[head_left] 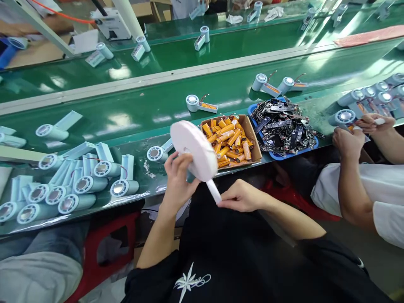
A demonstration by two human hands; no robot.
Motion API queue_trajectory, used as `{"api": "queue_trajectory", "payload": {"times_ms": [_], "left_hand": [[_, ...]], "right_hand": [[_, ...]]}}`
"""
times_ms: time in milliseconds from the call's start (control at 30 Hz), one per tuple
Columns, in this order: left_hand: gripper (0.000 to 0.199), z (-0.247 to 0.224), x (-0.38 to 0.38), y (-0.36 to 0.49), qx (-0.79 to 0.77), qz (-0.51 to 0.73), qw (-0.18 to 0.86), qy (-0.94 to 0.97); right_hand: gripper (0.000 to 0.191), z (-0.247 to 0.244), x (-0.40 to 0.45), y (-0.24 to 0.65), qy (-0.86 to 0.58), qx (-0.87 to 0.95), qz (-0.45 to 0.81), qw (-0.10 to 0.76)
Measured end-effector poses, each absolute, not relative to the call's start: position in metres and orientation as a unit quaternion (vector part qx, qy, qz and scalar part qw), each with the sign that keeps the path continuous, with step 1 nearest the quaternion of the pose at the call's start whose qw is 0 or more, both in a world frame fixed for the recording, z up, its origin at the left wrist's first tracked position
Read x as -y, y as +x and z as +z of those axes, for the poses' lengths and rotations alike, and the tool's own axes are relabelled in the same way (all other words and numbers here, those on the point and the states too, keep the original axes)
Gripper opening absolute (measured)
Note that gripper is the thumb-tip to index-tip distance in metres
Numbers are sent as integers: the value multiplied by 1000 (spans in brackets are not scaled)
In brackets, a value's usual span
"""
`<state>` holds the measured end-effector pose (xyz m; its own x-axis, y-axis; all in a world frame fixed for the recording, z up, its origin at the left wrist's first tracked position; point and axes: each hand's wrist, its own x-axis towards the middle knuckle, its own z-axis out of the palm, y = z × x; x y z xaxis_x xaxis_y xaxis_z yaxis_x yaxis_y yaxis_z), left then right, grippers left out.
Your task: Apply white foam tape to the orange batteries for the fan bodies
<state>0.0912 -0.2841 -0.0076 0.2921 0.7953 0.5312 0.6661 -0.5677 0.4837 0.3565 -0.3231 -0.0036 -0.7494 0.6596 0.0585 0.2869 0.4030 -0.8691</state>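
Bright overhead light floods the room, and white glare streaks the glossy green conveyor belt (176,105), strongest toward the upper right. Shadows are soft and short. Edges bow outward with wide-angle distortion, and the far corners look slightly smeared.

— What carries everything here?
— A long green bench (132,110), glossy under overhead light, with a pale rail (176,75) running lengthwise.
— And underneath?
— A red stool (107,244).

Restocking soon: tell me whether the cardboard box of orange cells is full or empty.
Roughly full: orange cells heap to the rim of the cardboard box.
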Motion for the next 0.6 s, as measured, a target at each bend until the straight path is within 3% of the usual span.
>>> {"api": "queue_trajectory", "payload": {"times_ms": [100,200,267,367,500,600], "left_hand": [[81,-20,290,76,-515,471,167,697],[84,-21,297,69,-531,504,168,661],[84,-20,300,72,-521,482,173,683],[84,-21,303,79,-492,443,175,729],[83,-24,303,87,-474,411,149,765],[81,-24,303,89,-475,382,131,782]], "right_hand": [[31,-2,306,355,-273,881,365,127],[28,7,265,370,-348,862,294,225],[31,15,232,379,-430,838,181,284],[37,20,192,387,-472,841,51,259],[43,15,172,390,-456,869,33,191],[34,13,173,395,-451,871,60,188]]}}
